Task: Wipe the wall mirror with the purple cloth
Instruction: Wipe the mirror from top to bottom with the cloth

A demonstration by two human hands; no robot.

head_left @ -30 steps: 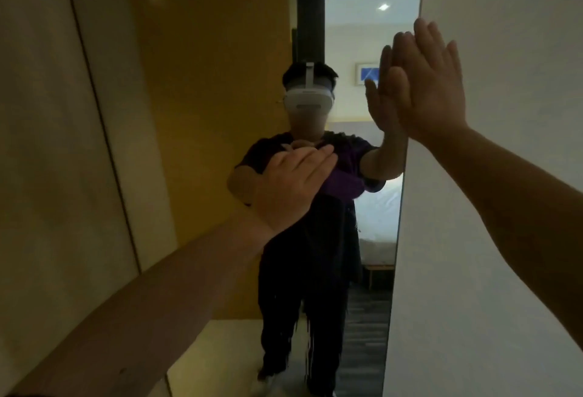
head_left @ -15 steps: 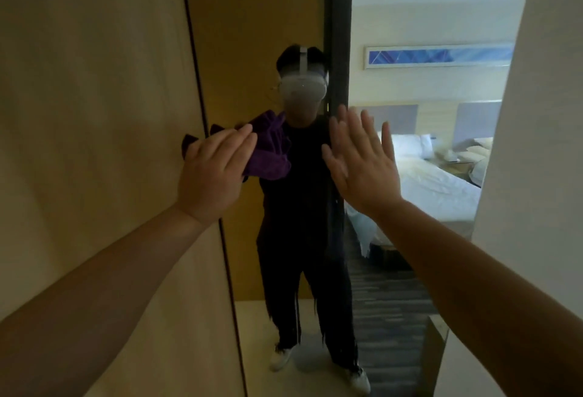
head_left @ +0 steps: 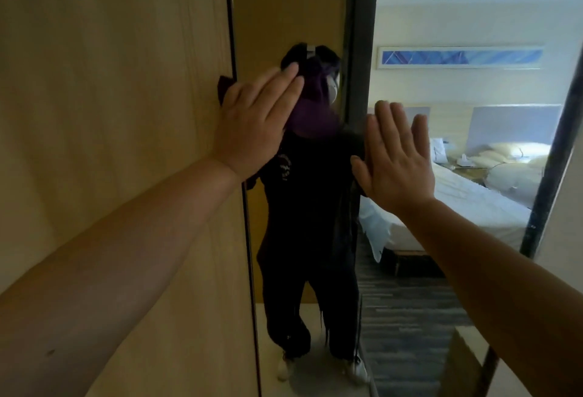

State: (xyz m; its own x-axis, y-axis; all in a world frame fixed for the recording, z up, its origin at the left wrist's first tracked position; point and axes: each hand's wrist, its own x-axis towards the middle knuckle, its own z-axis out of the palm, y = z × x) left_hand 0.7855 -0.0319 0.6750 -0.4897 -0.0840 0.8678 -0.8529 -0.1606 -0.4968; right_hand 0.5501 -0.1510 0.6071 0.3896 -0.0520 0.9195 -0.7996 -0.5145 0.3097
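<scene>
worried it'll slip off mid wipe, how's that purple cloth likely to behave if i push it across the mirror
The purple cloth looks soft and floppy: it bunches in folds under the flat left hand, so it will probably drag and crumple rather than slide stiffly. It looks light, and would likely drop off the mirror if the pressing eased.

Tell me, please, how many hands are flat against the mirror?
2: the left hand presses the purple cloth near the mirror's left edge; the right hand rests bare beside it.
</scene>
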